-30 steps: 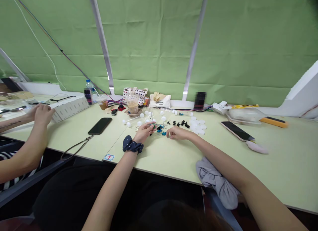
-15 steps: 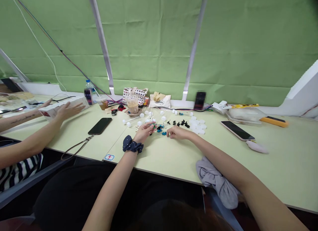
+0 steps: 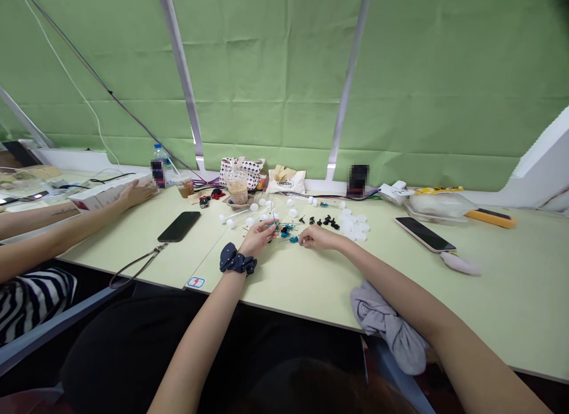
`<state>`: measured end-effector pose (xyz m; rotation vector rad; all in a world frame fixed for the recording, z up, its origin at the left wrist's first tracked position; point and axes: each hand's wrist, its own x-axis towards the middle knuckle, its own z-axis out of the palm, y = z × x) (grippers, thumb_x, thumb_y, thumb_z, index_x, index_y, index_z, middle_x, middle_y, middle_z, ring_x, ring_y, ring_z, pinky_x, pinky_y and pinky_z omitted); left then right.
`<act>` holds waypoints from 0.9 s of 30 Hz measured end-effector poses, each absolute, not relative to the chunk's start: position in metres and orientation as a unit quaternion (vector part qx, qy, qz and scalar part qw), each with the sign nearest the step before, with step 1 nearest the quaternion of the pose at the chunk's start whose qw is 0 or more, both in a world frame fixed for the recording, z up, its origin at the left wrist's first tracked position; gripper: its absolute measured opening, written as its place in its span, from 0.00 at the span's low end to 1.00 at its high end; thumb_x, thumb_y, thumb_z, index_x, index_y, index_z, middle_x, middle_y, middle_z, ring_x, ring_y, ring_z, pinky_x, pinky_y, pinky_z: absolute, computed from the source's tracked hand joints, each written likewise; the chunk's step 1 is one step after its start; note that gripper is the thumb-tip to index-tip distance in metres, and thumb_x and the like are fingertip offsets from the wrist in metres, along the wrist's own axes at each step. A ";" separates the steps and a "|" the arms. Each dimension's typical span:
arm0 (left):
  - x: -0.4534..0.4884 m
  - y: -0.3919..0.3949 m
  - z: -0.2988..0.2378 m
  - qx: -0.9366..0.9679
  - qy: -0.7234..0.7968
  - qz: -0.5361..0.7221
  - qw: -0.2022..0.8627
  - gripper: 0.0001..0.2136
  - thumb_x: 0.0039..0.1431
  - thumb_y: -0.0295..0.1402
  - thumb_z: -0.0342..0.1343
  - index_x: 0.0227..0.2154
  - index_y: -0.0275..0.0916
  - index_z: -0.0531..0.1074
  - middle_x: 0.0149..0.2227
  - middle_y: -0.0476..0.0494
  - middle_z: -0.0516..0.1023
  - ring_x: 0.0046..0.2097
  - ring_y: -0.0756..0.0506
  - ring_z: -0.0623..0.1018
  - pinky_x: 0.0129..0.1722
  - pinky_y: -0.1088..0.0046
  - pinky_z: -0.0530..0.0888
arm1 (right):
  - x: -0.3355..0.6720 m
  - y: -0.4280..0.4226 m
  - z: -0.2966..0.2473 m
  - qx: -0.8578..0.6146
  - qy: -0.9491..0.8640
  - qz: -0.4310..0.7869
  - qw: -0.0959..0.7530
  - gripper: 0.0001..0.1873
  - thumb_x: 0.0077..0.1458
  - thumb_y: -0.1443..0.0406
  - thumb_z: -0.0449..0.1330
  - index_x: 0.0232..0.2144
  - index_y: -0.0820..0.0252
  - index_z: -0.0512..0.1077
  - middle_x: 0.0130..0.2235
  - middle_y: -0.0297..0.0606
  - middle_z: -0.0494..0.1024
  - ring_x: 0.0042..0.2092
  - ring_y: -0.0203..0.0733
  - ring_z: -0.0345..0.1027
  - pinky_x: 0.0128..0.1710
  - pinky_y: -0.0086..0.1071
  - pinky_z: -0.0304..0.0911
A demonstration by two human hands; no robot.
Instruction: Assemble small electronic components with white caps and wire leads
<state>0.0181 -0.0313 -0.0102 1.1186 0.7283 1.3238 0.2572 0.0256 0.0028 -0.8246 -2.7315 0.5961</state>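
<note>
My left hand [image 3: 258, 237], with a dark dotted scrunchie [image 3: 237, 261] on the wrist, rests on the pale green table [image 3: 288, 277] with its fingertips pinched on a small green and blue part [image 3: 276, 226]. My right hand [image 3: 316, 237] lies a little to the right, fingers curled in a pinch on something too small to make out. Between the hands lie small blue parts [image 3: 291, 238]. Behind them are small black pieces [image 3: 326, 221], white round caps [image 3: 355, 224] and clear tubes with white caps [image 3: 240, 215].
A black phone [image 3: 178, 226] with a strap lies left, another phone [image 3: 424, 234] right. A drink cup [image 3: 237, 186], bags and a bottle stand at the back. A grey cloth [image 3: 389, 328] hangs at the front edge. Another person's hand [image 3: 137, 193] touches a white box [image 3: 104, 194] at left.
My hands have hardly moved. The person at left has stretched an arm further along the white box, which has shifted on the table.
</note>
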 end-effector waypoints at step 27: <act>0.018 -0.030 -0.012 0.492 0.307 0.556 0.595 0.23 0.44 0.35 0.66 0.45 0.34 0.73 0.38 0.40 0.77 0.35 0.51 0.76 0.42 0.71 0.70 | 0.254 0.019 0.006 -0.298 -0.931 0.170 0.122 0.12 0.41 0.78 0.53 0.24 0.65 0.75 0.27 0.38 0.77 0.29 0.37 0.69 0.32 0.26 0.60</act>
